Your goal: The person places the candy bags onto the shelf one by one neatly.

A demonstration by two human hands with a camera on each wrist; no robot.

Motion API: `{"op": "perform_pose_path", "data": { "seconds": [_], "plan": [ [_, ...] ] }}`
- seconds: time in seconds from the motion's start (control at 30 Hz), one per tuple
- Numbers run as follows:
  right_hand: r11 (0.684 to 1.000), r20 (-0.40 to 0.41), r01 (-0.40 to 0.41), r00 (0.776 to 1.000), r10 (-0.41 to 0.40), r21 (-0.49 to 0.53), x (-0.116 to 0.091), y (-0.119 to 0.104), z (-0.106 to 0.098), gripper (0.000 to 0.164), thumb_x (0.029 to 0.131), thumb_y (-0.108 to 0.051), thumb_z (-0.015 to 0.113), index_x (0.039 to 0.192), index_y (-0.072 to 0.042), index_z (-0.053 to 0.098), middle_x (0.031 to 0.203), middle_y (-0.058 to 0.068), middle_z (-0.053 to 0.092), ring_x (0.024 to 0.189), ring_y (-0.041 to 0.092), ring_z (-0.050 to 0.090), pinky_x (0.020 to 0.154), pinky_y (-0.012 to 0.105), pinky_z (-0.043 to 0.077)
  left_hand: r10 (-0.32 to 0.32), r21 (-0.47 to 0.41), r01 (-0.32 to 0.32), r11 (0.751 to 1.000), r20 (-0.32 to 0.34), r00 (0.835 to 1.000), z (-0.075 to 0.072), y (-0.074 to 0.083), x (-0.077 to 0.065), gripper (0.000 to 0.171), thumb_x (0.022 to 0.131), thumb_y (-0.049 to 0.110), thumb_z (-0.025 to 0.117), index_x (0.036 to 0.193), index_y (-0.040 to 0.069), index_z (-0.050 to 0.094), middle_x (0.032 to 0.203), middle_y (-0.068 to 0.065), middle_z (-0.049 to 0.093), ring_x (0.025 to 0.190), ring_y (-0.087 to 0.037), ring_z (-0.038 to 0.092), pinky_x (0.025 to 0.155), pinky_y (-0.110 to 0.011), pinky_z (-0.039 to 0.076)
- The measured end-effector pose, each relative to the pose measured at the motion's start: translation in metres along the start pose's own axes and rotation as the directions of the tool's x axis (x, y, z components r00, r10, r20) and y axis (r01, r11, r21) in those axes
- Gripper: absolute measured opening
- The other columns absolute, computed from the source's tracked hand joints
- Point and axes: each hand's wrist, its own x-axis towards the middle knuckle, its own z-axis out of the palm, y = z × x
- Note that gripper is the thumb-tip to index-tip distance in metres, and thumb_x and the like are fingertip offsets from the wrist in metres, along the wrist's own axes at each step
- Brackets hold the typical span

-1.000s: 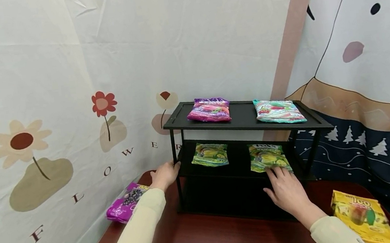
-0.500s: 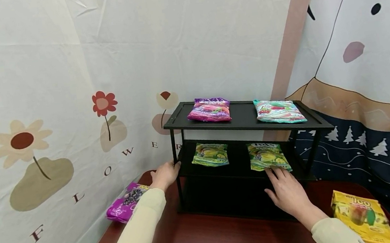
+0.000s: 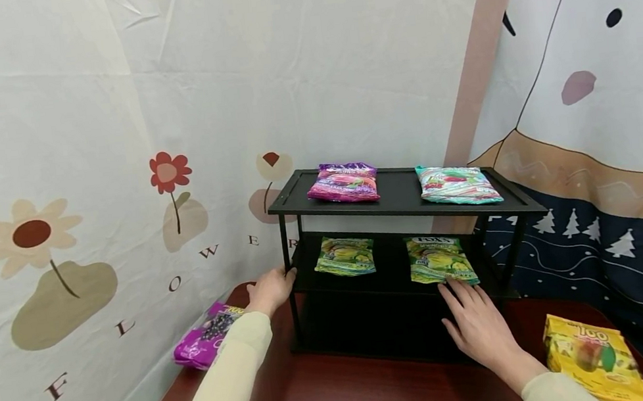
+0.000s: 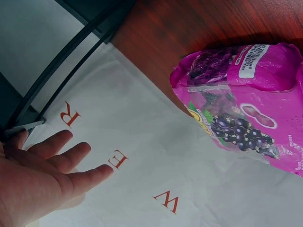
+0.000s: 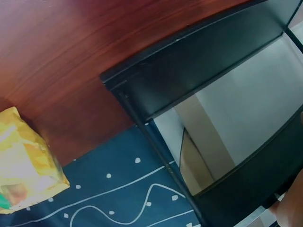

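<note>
In the head view a black shelf rack (image 3: 367,289) stands on the table. My left hand (image 3: 272,290) touches its left side at the middle shelf; the left wrist view shows several fingers (image 4: 71,156) spread, fairly straight. My right hand (image 3: 481,324) reaches to the middle shelf's front, fingertips right at the lower edge of a green candy bag (image 3: 438,258), fingers extended. A second green candy bag (image 3: 345,255) lies left on that shelf. On top are a purple-pink candy bag (image 3: 345,183) and a teal-and-white candy bag (image 3: 456,184). The right wrist view barely shows my right hand (image 5: 291,203).
A purple bag with a grape picture (image 3: 206,336) lies at the table's left edge, by the wall cloth. At the right stands a yellow bag (image 3: 595,358) with a mango picture. The reddish-brown table (image 3: 344,396) runs along the rack's front.
The right green bag has shifted slightly left and turned a little. My right hand's fingers have straightened and drawn slightly down from it. My left hand stays in place.
</note>
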Motion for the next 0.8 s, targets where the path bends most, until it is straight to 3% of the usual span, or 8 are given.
{"op": "perform_pose_path", "data": {
  "seconds": [0.1, 0.13, 0.4, 0.57, 0.8],
  "plan": [
    [0.999, -0.052, 0.026, 0.998, -0.025, 0.022, -0.005, 0.002, 0.001, 0.068, 0.104, -0.049, 0.021, 0.139, 0.001, 0.053, 0.139, 0.024, 0.051, 0.123, 0.041, 0.051, 0.098, 0.061, 0.041, 0.004, 0.001, -0.004, 1.0, -0.002, 1.0, 0.0, -0.001, 0.0, 0.049, 0.107, 0.037, 0.039, 0.147, 0.013, 0.051, 0.142, -0.02, 0.053, 0.133, -0.047, 0.042, 0.105, -0.077, 0.014],
    [0.999, -0.077, 0.035, 0.997, -0.033, 0.033, -0.006, 0.003, 0.002, 0.07, 0.105, -0.049, 0.017, 0.137, 0.001, 0.054, 0.136, 0.024, 0.053, 0.121, 0.041, 0.052, 0.097, 0.061, 0.041, 0.002, 0.0, -0.002, 1.0, -0.001, 1.0, 0.0, -0.001, 0.0, 0.049, 0.107, 0.038, 0.039, 0.147, 0.013, 0.051, 0.142, -0.019, 0.054, 0.133, -0.046, 0.043, 0.105, -0.076, 0.014],
    [0.991, -0.252, 0.115, 0.963, -0.093, 0.074, -0.021, 0.01, 0.004, 0.054, 0.108, -0.035, 0.028, 0.125, -0.003, 0.066, 0.119, 0.017, 0.063, 0.103, 0.036, 0.06, 0.088, 0.053, 0.047, 0.012, 0.01, -0.012, 1.0, -0.004, 1.0, 0.0, -0.001, 0.0, 0.048, 0.107, 0.038, 0.038, 0.147, 0.013, 0.051, 0.14, -0.02, 0.055, 0.132, -0.047, 0.044, 0.104, -0.077, 0.015],
    [0.981, -0.24, 0.171, 0.96, -0.145, 0.091, -0.033, 0.013, 0.004, 0.047, 0.107, -0.032, 0.033, 0.117, -0.008, 0.072, 0.106, 0.01, 0.064, 0.091, 0.027, 0.062, 0.082, 0.046, 0.049, 0.008, 0.013, -0.008, 1.0, -0.002, 1.0, 0.001, -0.002, 0.001, 0.049, 0.107, 0.038, 0.038, 0.146, 0.012, 0.051, 0.139, -0.019, 0.056, 0.132, -0.046, 0.044, 0.105, -0.076, 0.016],
    [0.971, -0.198, 0.23, 0.957, -0.212, 0.073, -0.051, 0.018, 0.014, 0.054, 0.109, -0.037, 0.027, 0.091, -0.015, 0.072, 0.09, -0.002, 0.062, 0.08, 0.016, 0.059, 0.067, 0.038, 0.051, 0.01, 0.014, -0.01, 1.0, -0.006, 1.0, 0.001, -0.002, 0.0, 0.049, 0.107, 0.038, 0.038, 0.146, 0.013, 0.052, 0.139, -0.019, 0.057, 0.131, -0.046, 0.045, 0.104, -0.076, 0.017]
  ]
}}
